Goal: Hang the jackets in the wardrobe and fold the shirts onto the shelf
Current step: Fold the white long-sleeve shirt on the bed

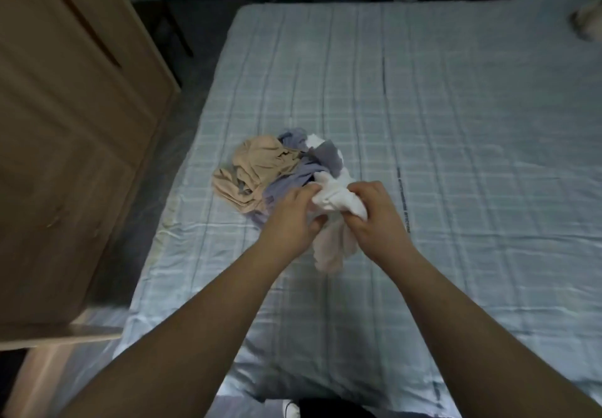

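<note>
A small heap of clothes lies on the bed: a beige garment point(252, 170) at the left, a lilac-grey one point(294, 175) in the middle, and a white garment point(335, 199) at the right. Both of my hands grip the white garment, lifted a little above the sheet. My left hand point(290, 219) pinches its left side. My right hand point(374, 215) is curled round its bunched right side. A loose end of the white cloth hangs down between my wrists.
The bed point(456, 157) with a pale blue checked sheet fills most of the view. A brown wooden wardrobe point(65, 124) stands close at the left, its door edge near the bed's corner. Dark floor runs between wardrobe and bed. A pale object point(586, 22) lies at the far right.
</note>
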